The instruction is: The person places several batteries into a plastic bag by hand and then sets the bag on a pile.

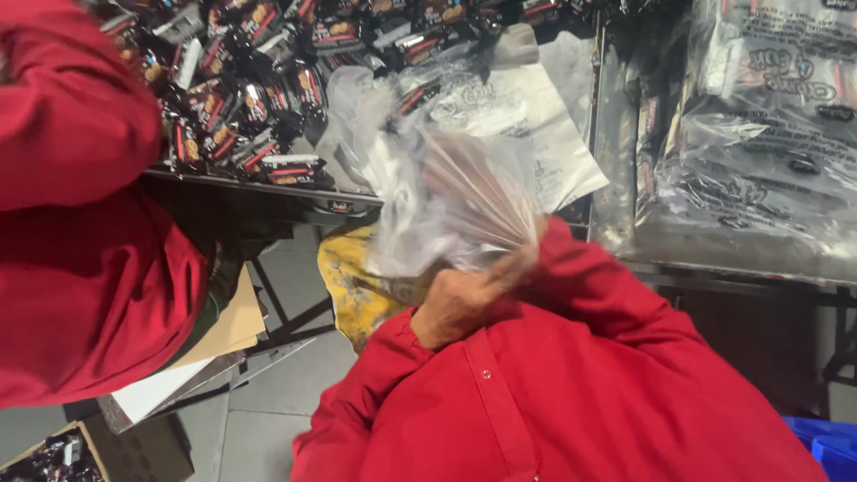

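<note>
1. Clear plastic bag (455, 192), motion-blurred, held up above the lap, just in front of the table edge (268, 189).
2. One hand (464, 299) visible, fingers closed on the bag's lower end; bag extends up and away from it. Which hand: cannot tell. The other is hidden.
3. Table beyond holds a heap of small dark snack packets (241, 98).
4. Right: stacked clear-wrapped bundles (759, 152).

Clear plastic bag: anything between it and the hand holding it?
Nothing visible. One hand, seen from the back, grips the blurred clear plastic bag directly at its lower edge. Which hand it is cannot be told; the other is hidden. The small dark snack packs lie apart on the table.
</note>
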